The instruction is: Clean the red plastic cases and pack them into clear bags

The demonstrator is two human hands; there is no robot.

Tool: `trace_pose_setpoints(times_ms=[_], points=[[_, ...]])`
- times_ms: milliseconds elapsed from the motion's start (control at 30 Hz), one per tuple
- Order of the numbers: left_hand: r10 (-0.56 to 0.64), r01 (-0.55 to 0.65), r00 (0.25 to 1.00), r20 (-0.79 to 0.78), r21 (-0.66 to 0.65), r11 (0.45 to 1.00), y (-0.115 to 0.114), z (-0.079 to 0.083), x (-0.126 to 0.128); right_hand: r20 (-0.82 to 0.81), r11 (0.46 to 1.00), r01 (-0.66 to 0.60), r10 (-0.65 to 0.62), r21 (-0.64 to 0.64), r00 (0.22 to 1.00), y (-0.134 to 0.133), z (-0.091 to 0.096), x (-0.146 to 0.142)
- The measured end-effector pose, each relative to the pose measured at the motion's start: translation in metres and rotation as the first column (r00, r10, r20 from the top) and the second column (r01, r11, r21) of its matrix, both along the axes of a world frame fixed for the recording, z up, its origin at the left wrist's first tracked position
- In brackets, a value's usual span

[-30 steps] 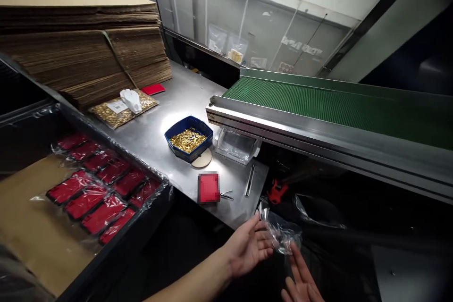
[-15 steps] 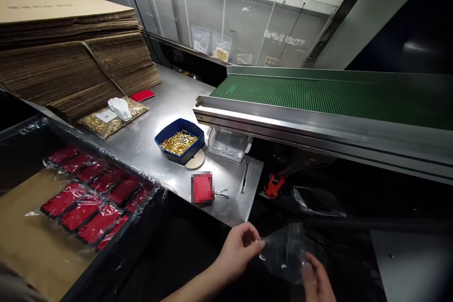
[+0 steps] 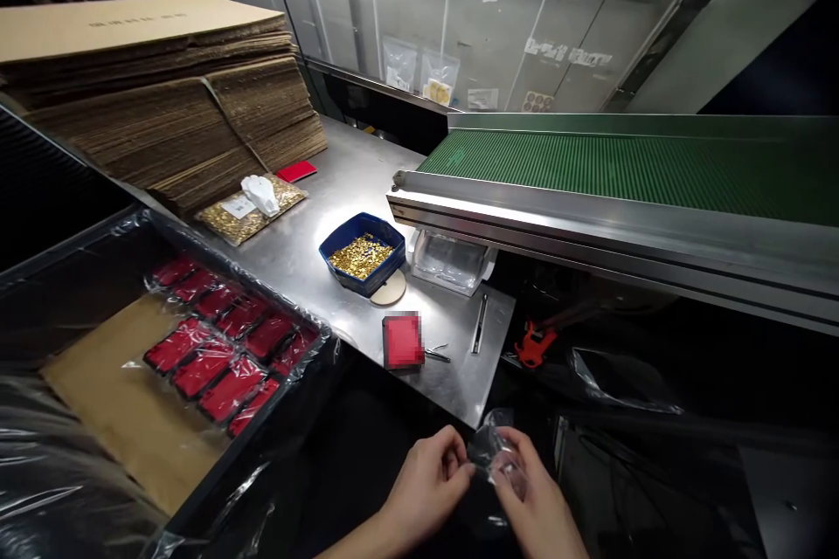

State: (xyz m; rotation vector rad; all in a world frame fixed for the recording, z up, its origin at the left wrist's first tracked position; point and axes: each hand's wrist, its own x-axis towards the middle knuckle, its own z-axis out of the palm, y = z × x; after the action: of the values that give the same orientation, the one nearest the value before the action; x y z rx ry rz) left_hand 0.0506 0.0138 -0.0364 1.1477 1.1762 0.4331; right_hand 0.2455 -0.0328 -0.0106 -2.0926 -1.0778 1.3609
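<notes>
A clear plastic bag (image 3: 483,447) is held between my two hands, in front of the table's near corner. My left hand (image 3: 429,472) pinches its left edge with thumb and forefinger. My right hand (image 3: 530,489) has its fingers closed around the bag's right side, and part of the bag is hidden there. Beyond the hands, a red, dark-edged square item (image 3: 403,341), partly blurred, lies on the metal table (image 3: 354,327). Right of it are small pliers-like metal tool (image 3: 437,355) and a slim cutter-like tool (image 3: 481,323).
A blue bin (image 3: 360,284) of small gold pieces stands beside a round disc (image 3: 391,290). Clear bags fill a white tray (image 3: 452,262) under the green conveyor (image 3: 557,166). Stacked cardboard (image 3: 216,105) stands behind; at left, a plastic-lined box (image 3: 281,393) holds bagged red items (image 3: 229,389).
My right hand has come closer to my left, and the bag between them is now bunched rather than spread. The view has shifted, so the table appears further right.
</notes>
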Motion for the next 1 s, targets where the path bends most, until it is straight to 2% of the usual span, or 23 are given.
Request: trace_pose_setpoints(times_ms=[67,100,167,233,267,333,400,533,633,767,867,933,1000], points=[[-0.002,0.002,0.998,-0.065,0.005,1.000,-0.003,-0.005,-0.009,-0.019,0.997,-0.075,0.076,0.034,0.997,0.004,0.015,-0.003],[0.003,-0.002,0.996,-0.094,0.007,1.000,-0.004,-0.009,-0.014,-0.004,0.994,-0.070,0.071,0.085,0.997,0.007,0.023,-0.004],[0.012,-0.010,0.991,-0.134,0.012,1.000,-0.006,-0.017,-0.023,0.024,0.980,-0.005,0.000,0.200,1.000,0.020,0.038,-0.012],[0.013,-0.010,0.988,-0.156,0.020,1.000,-0.008,-0.025,-0.031,-0.103,0.968,0.137,-0.118,0.208,0.988,0.041,0.044,-0.032],[0.012,-0.008,0.986,-0.165,0.024,1.000,-0.010,-0.028,-0.034,-0.223,0.971,0.189,-0.154,0.149,0.963,0.054,0.042,-0.046],[0.000,0.005,0.983,-0.182,0.031,1.000,-0.013,-0.035,-0.037,-0.490,0.969,0.240,-0.234,-0.052,0.840,0.080,0.030,-0.081],[-0.018,0.025,0.980,-0.196,0.038,0.999,-0.016,-0.039,-0.037,-0.610,0.954,0.239,-0.299,-0.180,0.734,0.105,0.011,-0.117],[-0.041,0.057,0.975,-0.217,0.068,0.996,-0.019,-0.043,-0.039,-0.647,0.872,0.378,-0.485,-0.311,0.588,0.136,-0.019,-0.167],[-0.077,0.096,0.977,-0.200,0.083,0.992,-0.019,-0.042,-0.044,-0.635,0.843,0.450,-0.524,-0.293,0.568,0.140,-0.018,-0.179],[-0.177,0.192,0.975,-0.137,0.108,0.975,-0.018,-0.033,-0.051,-0.657,0.894,0.412,-0.417,-0.173,0.628,0.114,0.015,-0.160],[-0.201,0.219,0.971,-0.132,0.142,0.965,-0.018,-0.025,-0.049,-0.610,0.915,0.398,-0.353,-0.065,0.710,0.070,0.042,-0.115],[-0.198,0.218,0.971,-0.133,0.158,0.963,-0.016,-0.021,-0.043,-0.521,0.893,0.449,-0.386,-0.006,0.761,0.036,0.053,-0.075],[-0.196,0.215,0.973,-0.123,0.167,0.962,-0.013,-0.018,-0.035,-0.340,0.793,0.607,-0.557,0.052,0.758,0.001,0.059,-0.037]])
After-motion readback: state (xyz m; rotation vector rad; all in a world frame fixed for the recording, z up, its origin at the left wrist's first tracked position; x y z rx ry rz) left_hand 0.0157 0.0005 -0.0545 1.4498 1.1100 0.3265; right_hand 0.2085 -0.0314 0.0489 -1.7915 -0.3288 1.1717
